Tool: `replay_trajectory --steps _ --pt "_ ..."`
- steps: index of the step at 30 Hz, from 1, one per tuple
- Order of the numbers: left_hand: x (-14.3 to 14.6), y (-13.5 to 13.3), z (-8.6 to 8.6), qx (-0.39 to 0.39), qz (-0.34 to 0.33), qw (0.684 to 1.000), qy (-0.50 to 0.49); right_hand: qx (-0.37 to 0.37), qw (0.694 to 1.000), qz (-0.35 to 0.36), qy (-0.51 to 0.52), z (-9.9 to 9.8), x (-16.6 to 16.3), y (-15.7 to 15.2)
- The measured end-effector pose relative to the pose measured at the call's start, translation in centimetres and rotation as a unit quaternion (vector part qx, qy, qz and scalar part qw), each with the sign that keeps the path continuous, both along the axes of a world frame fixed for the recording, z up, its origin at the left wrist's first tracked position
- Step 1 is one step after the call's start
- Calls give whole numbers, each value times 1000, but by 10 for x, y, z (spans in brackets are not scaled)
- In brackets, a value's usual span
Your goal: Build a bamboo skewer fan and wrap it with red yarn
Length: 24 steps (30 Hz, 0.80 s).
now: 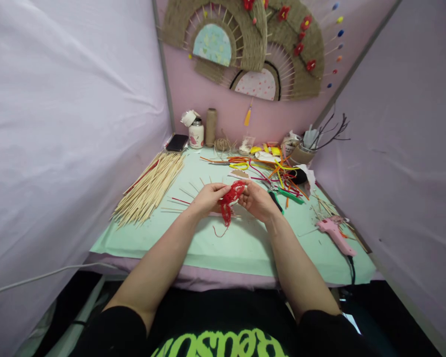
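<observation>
A sheaf of thin wooden sticks (pixel 146 191) lies well to the left of the red openwork piece (pixel 237 188), the thing in hand. Beyond that piece and to its left come a black phone (pixel 177 143), then a white jar (pixel 196 136). Nearer the red piece, just to its left, spreads a fan of slender sticks (pixel 181 201). The left hand (pixel 210 198) pinches the piece's left side, thumb on top, and a cone of twine (pixel 211 128) stands far behind. The piece itself (yarn or wire, I cannot tell which) sits between the two hands, raised over the table, with a loop and a loose strand (pixel 220 234) dangling below. Behind it lie yellow-handled scissors (pixel 239 166). The right hand (pixel 258 200) grips its right edge with the fingertips, the other fingers curled. Right of the piece are green-handled pliers (pixel 290 196) and, farther right, a pink glue gun (pixel 336 235).
</observation>
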<state>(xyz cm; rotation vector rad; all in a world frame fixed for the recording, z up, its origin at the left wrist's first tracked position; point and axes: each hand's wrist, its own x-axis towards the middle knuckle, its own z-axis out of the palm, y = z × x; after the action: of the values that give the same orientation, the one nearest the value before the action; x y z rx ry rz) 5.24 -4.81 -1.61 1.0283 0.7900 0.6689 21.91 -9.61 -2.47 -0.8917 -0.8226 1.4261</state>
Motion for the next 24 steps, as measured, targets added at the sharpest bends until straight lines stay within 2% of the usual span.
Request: replay_trajectory --steps 2,5,9,12,15,21,24 --pt "0 1 1 7 11 1000 0 23 999 -29 -22 1 -3 0" --pt "0 4 2 38 77 996 -40 31 998 -53 -12 4 0 -1" --pt "-4 10 6 18 144 984 -108 32 998 -26 53 12 14 -5" --pt "-8 13 8 -19 145 980 -132 58 995 -19 76 17 23 -9" --pt "-12 14 10 -53 134 977 -155 87 991 -50 86 19 29 -13" --pt "-15 17 12 -133 115 963 -207 100 977 -87 168 17 37 -12" --pt "-17 20 14 -178 110 951 -227 115 974 -100 170 16 39 -10"
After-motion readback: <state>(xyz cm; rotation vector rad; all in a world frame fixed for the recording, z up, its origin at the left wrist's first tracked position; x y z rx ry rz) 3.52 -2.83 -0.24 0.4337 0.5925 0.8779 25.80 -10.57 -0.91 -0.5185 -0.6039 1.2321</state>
